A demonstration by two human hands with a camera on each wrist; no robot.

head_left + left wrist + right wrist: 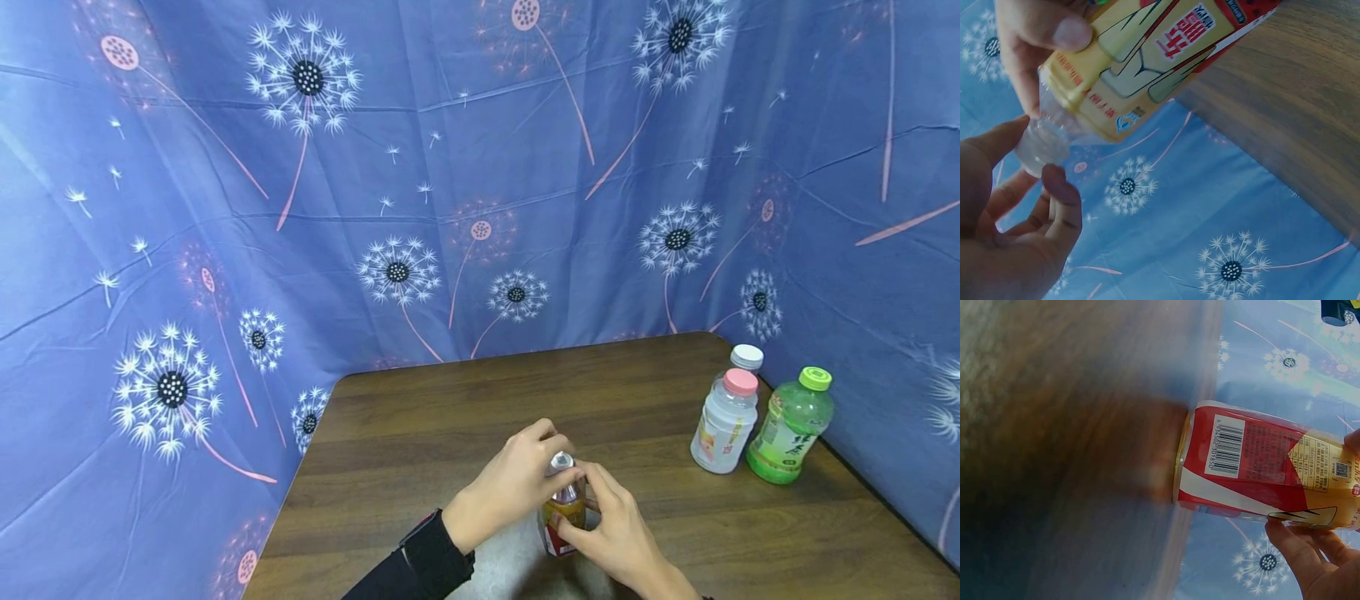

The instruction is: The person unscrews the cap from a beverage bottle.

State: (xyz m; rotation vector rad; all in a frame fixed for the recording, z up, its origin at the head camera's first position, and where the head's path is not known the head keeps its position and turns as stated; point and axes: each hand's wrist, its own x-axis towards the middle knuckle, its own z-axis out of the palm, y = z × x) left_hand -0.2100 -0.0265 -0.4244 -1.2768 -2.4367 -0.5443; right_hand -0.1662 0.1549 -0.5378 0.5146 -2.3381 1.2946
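Observation:
A clear plastic drink bottle (564, 517) with a red and yellow label stands on the wooden table in front of me. My left hand (517, 475) comes over its top from the left. In the left wrist view, the fingertips and thumb of that hand pinch the clear whitish cap (1042, 147). Lower down, my right hand (618, 533) grips the bottle's body from the right, thumb across the label. The right wrist view shows the label's red lower part with a barcode (1225, 445), and right-hand fingers (1297, 550) curled against the side.
At the table's right side stand a bottle with a pink cap (724, 425), a white-capped bottle (747, 357) partly hidden behind it, and a green bottle (791, 425). A blue dandelion-print curtain (480, 167) encloses the wooden table (420, 417) at the back and sides.

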